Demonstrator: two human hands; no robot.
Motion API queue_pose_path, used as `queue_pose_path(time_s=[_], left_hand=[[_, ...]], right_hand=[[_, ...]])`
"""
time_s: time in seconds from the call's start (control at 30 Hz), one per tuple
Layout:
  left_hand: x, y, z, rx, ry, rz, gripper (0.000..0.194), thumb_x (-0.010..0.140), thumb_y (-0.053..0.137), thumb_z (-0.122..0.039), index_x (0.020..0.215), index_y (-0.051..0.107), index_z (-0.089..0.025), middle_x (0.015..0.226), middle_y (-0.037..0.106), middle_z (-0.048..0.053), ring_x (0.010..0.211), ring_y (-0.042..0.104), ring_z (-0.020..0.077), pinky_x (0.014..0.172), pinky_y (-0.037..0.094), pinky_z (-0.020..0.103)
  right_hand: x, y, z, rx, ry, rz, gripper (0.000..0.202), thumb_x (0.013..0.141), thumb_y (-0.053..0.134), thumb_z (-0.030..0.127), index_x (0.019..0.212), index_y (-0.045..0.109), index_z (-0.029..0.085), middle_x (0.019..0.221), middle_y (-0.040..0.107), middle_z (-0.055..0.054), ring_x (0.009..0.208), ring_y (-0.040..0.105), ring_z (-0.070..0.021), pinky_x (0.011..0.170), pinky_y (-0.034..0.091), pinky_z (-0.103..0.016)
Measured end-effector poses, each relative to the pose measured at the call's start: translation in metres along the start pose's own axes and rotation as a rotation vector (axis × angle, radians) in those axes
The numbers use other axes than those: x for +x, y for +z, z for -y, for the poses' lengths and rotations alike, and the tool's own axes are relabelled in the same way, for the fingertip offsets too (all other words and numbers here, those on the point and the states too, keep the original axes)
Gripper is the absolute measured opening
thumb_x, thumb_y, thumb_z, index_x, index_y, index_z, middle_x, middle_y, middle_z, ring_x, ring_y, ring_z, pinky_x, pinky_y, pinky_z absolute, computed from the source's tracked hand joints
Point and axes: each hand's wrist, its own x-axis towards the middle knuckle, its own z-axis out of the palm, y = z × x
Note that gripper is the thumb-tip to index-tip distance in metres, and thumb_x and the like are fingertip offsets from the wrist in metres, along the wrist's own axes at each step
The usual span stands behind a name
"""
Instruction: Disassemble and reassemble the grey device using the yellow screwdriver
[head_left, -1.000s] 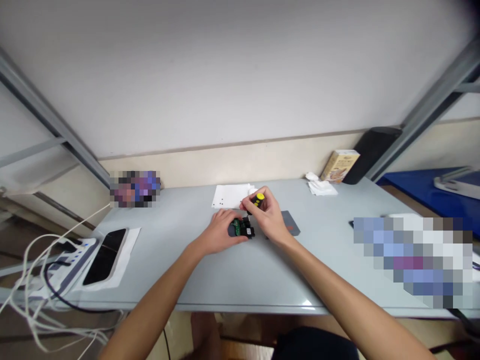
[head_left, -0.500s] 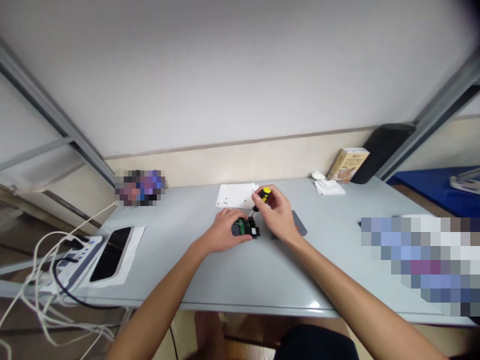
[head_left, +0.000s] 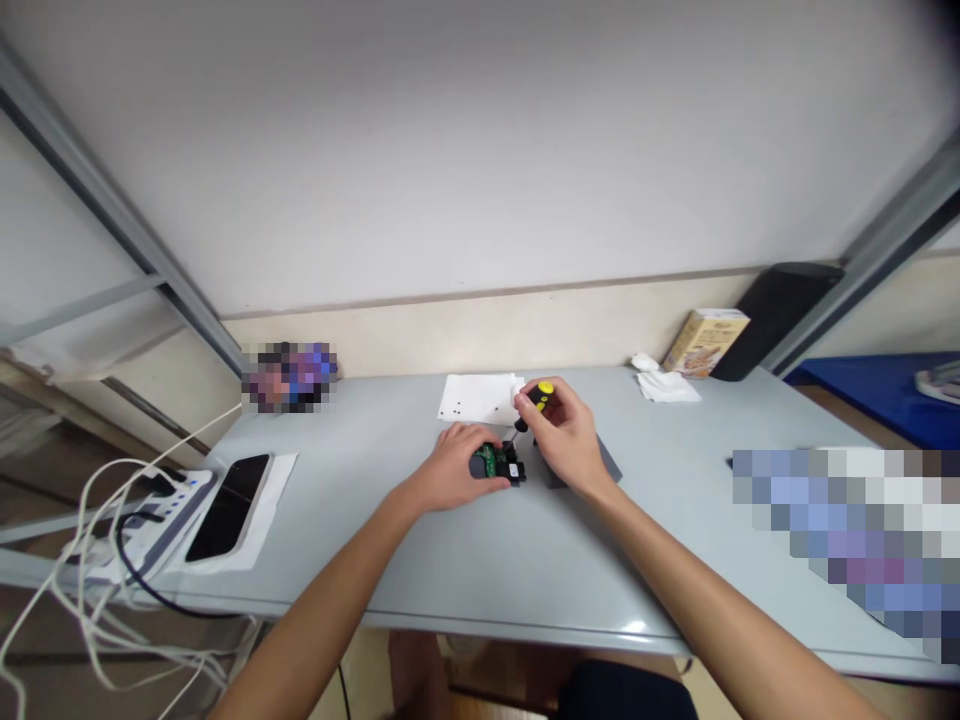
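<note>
My left hand [head_left: 459, 468] grips a small black device with a green circuit board [head_left: 499, 462], steadying it on the grey table with thumb and fingers at its edges. In my right hand [head_left: 564, 430] is a black and yellow screwdriver [head_left: 541, 396], tilted, its shaft pointing down at the device's upper part. Whether the tip sits in a screw is too small to tell. Partly under my right hand lies a dark grey flat panel [head_left: 611, 462]. Behind the device, several tiny dark screws lie on a white sheet of paper [head_left: 476, 395].
A phone [head_left: 229, 507] on white paper and a power strip [head_left: 169, 525] with tangled white cables [head_left: 90, 600] are at left. Back right stand a yellowish box [head_left: 706, 343], crumpled tissue [head_left: 667, 385] and a black cylinder [head_left: 784, 320]. Blurred items lie at both sides.
The view has shifted slightly, so everything sits a little lower and further right. Both hands keep their holds, and the screwdriver stays pointed at the device.
</note>
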Motion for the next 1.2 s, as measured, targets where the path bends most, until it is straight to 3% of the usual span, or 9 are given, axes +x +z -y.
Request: queue_pose_path(time_s=[0.53, 0.77, 0.97, 1.2], left_hand=[[-0.001, 0.000, 0.000, 0.012, 0.010, 0.014, 0.038, 0.085, 0.081, -0.044, 0.117, 0.065, -0.030, 0.128, 0.068, 0.004, 0.122, 0.057, 0.0286, 0.111, 0.041, 0.046], [-0.003, -0.001, -0.004, -0.007, 0.036, -0.045, 0.017, 0.094, 0.068, -0.034, 0.110, 0.064, -0.027, 0.122, 0.067, 0.005, 0.122, 0.055, 0.0264, 0.114, 0.039, 0.047], [0.000, 0.003, 0.004, 0.010, 0.052, -0.112, 0.005, 0.097, 0.065, -0.029, 0.100, 0.067, -0.026, 0.116, 0.068, 0.004, 0.121, 0.054, 0.0246, 0.114, 0.038, 0.046], [0.001, 0.005, 0.005, 0.017, 0.047, -0.140, 0.003, 0.096, 0.069, -0.027, 0.098, 0.071, -0.026, 0.115, 0.069, 0.004, 0.119, 0.055, 0.0245, 0.113, 0.037, 0.046]], right_hand=[[0.001, -0.003, -0.001, 0.001, 0.009, -0.023, 0.028, 0.089, 0.073, 0.050, 0.091, 0.064, 0.024, 0.081, 0.063, 0.000, 0.070, 0.056, -0.0159, 0.069, 0.049, -0.032], [0.004, -0.005, 0.002, 0.037, 0.022, -0.093, 0.031, 0.087, 0.074, 0.052, 0.090, 0.063, 0.024, 0.077, 0.061, 0.000, 0.068, 0.056, -0.0163, 0.064, 0.049, -0.031], [0.005, -0.007, 0.002, 0.070, 0.018, -0.129, 0.030, 0.088, 0.073, 0.052, 0.089, 0.063, 0.024, 0.076, 0.063, 0.000, 0.070, 0.056, -0.0163, 0.065, 0.047, -0.030], [0.007, -0.007, 0.001, 0.086, 0.004, -0.155, 0.029, 0.089, 0.074, 0.050, 0.089, 0.064, 0.022, 0.076, 0.064, 0.000, 0.069, 0.058, -0.0151, 0.064, 0.047, -0.028]])
